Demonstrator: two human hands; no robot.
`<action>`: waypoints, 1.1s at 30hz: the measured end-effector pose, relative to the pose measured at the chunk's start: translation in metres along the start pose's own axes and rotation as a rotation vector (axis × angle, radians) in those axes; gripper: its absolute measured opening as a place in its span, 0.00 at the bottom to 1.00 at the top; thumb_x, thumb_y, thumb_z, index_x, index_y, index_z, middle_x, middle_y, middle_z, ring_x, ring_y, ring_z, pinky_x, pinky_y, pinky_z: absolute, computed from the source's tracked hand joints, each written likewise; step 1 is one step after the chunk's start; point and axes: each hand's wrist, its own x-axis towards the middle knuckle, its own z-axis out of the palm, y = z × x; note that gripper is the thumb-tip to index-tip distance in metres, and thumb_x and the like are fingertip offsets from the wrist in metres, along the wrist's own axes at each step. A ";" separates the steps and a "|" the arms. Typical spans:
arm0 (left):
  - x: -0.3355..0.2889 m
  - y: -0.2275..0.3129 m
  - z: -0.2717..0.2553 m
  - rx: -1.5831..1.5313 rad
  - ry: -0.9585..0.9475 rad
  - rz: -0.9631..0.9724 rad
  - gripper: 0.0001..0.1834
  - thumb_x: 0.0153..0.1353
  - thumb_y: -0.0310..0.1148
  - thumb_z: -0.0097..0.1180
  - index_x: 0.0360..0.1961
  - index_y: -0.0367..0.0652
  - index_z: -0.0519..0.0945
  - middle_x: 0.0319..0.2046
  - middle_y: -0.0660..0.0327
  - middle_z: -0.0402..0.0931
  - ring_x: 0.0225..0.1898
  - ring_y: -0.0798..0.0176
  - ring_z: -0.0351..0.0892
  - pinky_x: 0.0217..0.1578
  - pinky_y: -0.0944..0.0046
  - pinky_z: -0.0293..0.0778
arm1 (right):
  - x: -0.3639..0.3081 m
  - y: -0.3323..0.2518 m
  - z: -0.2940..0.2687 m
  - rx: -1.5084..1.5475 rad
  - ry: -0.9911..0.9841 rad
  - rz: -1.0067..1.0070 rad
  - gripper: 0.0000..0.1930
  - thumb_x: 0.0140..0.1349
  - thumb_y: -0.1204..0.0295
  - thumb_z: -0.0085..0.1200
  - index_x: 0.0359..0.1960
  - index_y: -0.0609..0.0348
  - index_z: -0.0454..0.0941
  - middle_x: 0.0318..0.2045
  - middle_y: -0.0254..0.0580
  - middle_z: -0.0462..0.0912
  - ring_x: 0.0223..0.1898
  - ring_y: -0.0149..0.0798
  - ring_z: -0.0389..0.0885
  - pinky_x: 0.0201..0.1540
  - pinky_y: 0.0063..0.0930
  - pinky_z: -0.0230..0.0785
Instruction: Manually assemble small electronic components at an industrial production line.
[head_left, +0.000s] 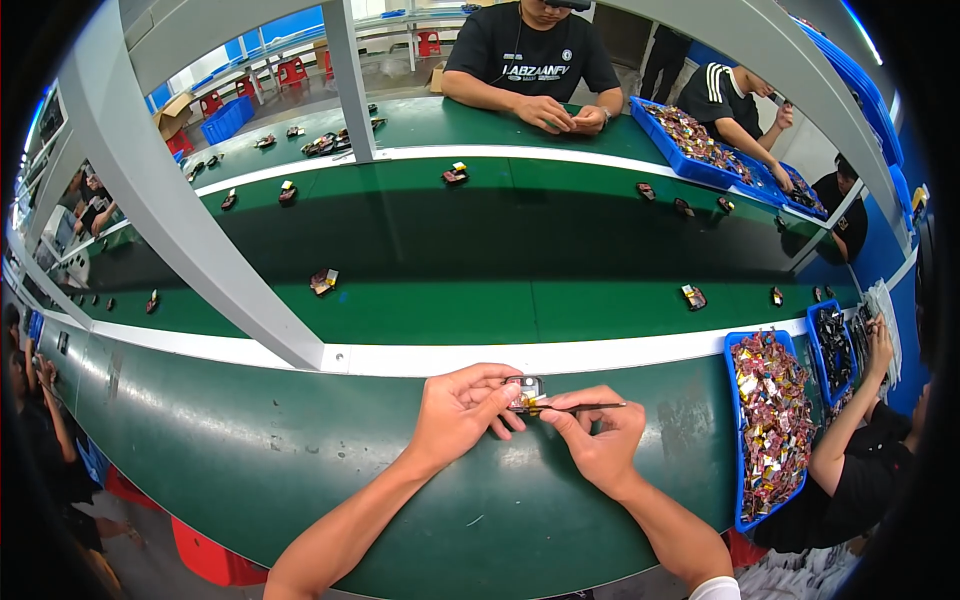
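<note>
Above the near green worktop, my left hand (462, 412) grips a small black-cased electronic unit (527, 388) by its left side. Inside the case a reddish circuit board, a silvery part and a bit of yellow are visible. My right hand (604, 438) is closed round slim dark tweezers (597, 406), held nearly level. Their tip meets the lower right part of the unit, beside my right fingertips; the exact point of contact is too small to make out.
A white rail (450, 357) divides the worktop from a green conveyor belt (440, 310) dotted with similar units. On my right stand a blue tray (741, 440) heaped with circuit boards and another blue tray (815, 330) of black parts. A grey post (200, 220) rises at left. Co-workers sit opposite and at right.
</note>
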 end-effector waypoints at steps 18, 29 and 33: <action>-0.001 0.000 0.005 0.054 0.046 -0.028 0.12 0.65 0.22 0.60 0.48 0.28 0.80 0.32 0.56 0.84 0.26 0.70 0.82 0.25 0.71 0.80 | 0.000 -0.003 0.002 -0.240 -0.046 -0.383 0.08 0.46 0.82 0.70 0.27 0.53 0.87 0.27 0.32 0.89 0.15 0.25 0.76 0.19 0.20 0.56; 0.001 -0.003 0.002 0.142 0.046 -0.047 0.11 0.65 0.19 0.58 0.47 0.27 0.78 0.31 0.53 0.84 0.26 0.68 0.84 0.27 0.68 0.83 | 0.000 -0.002 0.005 -0.246 -0.093 -0.390 0.08 0.47 0.82 0.69 0.27 0.53 0.87 0.27 0.32 0.89 0.16 0.26 0.78 0.18 0.20 0.55; 0.003 -0.003 0.003 0.174 0.080 -0.016 0.10 0.65 0.18 0.57 0.46 0.26 0.78 0.31 0.54 0.83 0.27 0.67 0.84 0.27 0.68 0.83 | 0.001 0.001 0.008 -0.217 -0.042 -0.393 0.08 0.47 0.82 0.71 0.28 0.55 0.86 0.28 0.34 0.89 0.16 0.25 0.77 0.18 0.20 0.54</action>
